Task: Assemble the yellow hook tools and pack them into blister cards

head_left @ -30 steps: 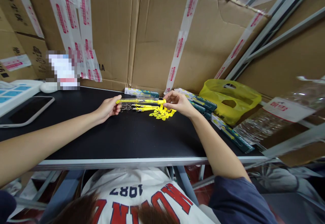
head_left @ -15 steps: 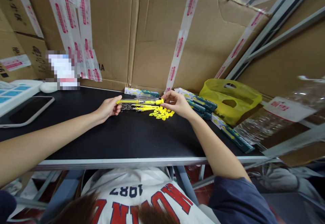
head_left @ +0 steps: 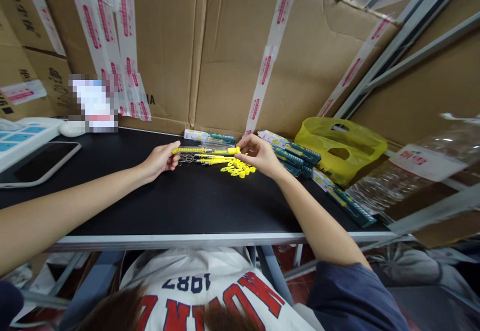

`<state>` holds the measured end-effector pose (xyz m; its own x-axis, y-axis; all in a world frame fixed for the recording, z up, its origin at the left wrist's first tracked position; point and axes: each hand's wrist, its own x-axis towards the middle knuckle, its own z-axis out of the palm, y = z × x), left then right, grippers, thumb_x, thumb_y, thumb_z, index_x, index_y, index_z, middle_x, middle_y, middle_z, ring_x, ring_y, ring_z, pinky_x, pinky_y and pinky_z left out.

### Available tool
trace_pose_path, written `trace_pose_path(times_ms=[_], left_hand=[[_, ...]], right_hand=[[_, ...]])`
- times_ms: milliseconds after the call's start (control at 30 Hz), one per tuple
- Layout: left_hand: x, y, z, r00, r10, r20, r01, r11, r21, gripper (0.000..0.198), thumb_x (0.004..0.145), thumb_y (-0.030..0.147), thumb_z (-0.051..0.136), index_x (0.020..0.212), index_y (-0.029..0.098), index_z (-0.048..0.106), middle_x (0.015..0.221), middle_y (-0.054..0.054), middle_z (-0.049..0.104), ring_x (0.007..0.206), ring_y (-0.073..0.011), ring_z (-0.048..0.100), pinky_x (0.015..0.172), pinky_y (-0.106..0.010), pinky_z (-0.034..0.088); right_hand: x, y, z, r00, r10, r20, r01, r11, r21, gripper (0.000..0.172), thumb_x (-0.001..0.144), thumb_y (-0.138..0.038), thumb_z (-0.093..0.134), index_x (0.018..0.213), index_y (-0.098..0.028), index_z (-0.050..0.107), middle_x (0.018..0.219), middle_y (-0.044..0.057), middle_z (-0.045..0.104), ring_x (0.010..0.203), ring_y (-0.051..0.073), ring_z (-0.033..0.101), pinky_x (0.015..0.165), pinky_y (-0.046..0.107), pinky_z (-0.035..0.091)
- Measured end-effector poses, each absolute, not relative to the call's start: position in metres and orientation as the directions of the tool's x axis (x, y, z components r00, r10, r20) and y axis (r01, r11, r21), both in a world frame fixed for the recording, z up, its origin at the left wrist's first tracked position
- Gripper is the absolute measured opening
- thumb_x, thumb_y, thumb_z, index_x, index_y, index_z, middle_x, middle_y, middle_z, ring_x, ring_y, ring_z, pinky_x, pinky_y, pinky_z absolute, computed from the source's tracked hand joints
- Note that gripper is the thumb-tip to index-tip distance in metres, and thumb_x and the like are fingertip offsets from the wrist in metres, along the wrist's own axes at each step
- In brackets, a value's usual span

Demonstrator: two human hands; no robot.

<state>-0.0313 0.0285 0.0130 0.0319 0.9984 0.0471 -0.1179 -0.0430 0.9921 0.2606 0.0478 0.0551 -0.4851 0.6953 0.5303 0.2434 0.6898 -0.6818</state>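
Note:
My left hand pinches the left end of a long yellow tool held level just above the black table. My right hand is closed on the tool's right end. Below the tool lie two more yellow tools with metal key rings at their left ends. A small heap of loose yellow plastic pieces lies on the table just under my right hand.
Several packaged tools in green and white card lie right of my right hand, with another pack at the back. A yellow plastic bag, a clear bag, a tablet and a white scale ring the table. Taped cardboard boxes stand behind.
My right hand has shifted slightly left along the tool's end. My left hand and the tool have stayed in place.

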Motion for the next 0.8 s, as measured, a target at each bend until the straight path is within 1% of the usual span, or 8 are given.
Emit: trace_pose_path(times_ms=[233,333,467,633,800], left_hand=[[-0.0304,0.0274,0.0139,0.021,0.999,0.037,-0.111,-0.035,0.993,0.030,0.079,0.041,0.061,0.070,0.018,0.044,0.052,0.005,0.045,0.043,-0.0070,0.043,0.041,-0.017,0.036],[-0.0308,0.0274,0.0145,0.027,0.999,0.045,-0.114,-0.042,0.993,0.029,0.080,0.040,0.061,0.070,0.018,0.044,0.052,0.005,0.045,0.043,-0.0069,0.043,0.041,-0.017,0.036],[-0.0310,0.0275,0.0142,0.036,0.998,0.057,-0.113,-0.053,0.992,0.029,0.081,0.040,0.060,0.070,0.018,0.043,0.053,0.005,0.045,0.044,-0.0068,0.043,0.041,-0.017,0.036],[-0.0298,0.0270,0.0134,0.047,0.997,0.057,-0.110,-0.051,0.993,0.030,0.080,0.041,0.060,0.069,0.019,0.043,0.053,0.005,0.045,0.044,-0.0070,0.044,0.042,-0.017,0.036],[-0.0288,0.0259,0.0137,0.036,0.997,0.063,-0.096,-0.059,0.994,0.030,0.080,0.040,0.061,0.068,0.019,0.043,0.053,0.005,0.046,0.044,-0.0072,0.044,0.042,-0.018,0.037]], right_hand=[[0.2596,0.0481,0.0519,-0.494,0.664,0.561,0.269,0.730,-0.628,0.030,0.074,-0.037,0.074,0.088,-0.019,0.054,0.089,0.002,0.056,0.065,0.009,0.053,0.052,0.022,0.041],[0.2602,0.0498,0.0502,-0.508,0.658,0.556,0.228,0.725,-0.650,0.031,0.074,-0.037,0.074,0.089,-0.020,0.054,0.087,0.001,0.056,0.063,0.009,0.052,0.051,0.022,0.041],[0.2594,0.0483,0.0501,-0.522,0.673,0.524,0.197,0.693,-0.693,0.034,0.074,-0.042,0.073,0.091,-0.020,0.054,0.079,-0.001,0.057,0.060,0.009,0.052,0.052,0.023,0.042],[0.2559,0.0437,0.0509,-0.559,0.692,0.458,0.195,0.646,-0.738,0.032,0.081,-0.046,0.065,0.093,-0.019,0.052,0.072,0.000,0.062,0.058,0.010,0.055,0.054,0.024,0.044],[0.2532,0.0423,0.0486,-0.570,0.706,0.420,0.192,0.612,-0.767,0.032,0.085,-0.048,0.060,0.094,-0.019,0.050,0.066,-0.001,0.063,0.054,0.009,0.054,0.053,0.023,0.044]])
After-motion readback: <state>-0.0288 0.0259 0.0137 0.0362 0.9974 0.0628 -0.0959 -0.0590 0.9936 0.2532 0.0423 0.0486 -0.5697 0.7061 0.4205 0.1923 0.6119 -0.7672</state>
